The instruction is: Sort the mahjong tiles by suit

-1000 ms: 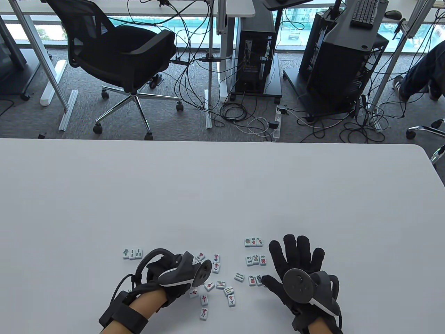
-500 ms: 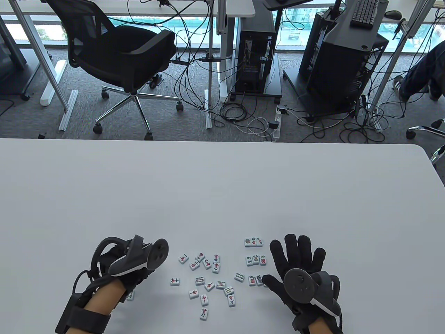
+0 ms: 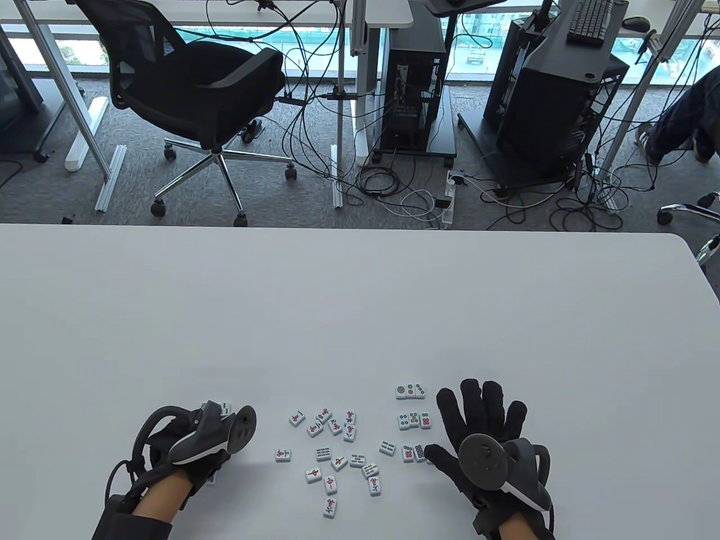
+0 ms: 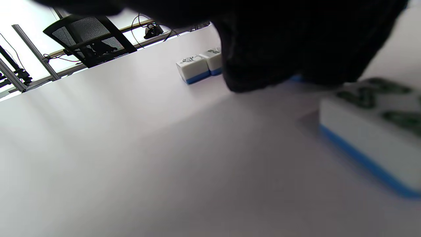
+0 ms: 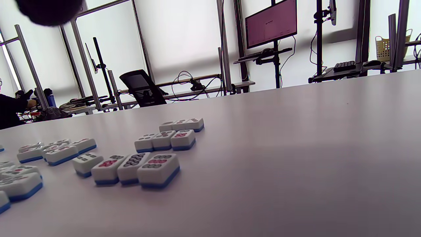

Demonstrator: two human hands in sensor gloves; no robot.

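Small white mahjong tiles with blue backs lie near the table's front edge. A loose pile [image 3: 337,444] of mixed tiles sits in the middle. Three short rows of dot tiles [image 3: 415,420] [image 5: 166,140] lie to its right. My right hand [image 3: 478,416] rests flat beside them with its fingers spread, the thumb by the nearest row. My left hand [image 3: 191,444] is at the left, over a row of bamboo tiles [image 3: 225,406] [image 4: 197,65]. Its fingers [image 4: 279,49] come down beside that row onto a blue tile edge; whether they hold it is hidden. Another green-marked tile [image 4: 371,131] lies by the wrist.
The white table [image 3: 360,309] stretches far beyond the tiles. Past its far edge stand an office chair [image 3: 197,84], computer towers and tangled cables on the floor. A single bamboo tile [image 3: 387,447] lies between the pile and the dot rows.
My left hand has left the loose pile and moved left to the bamboo row. The pile it covered now shows. My right hand has not moved.
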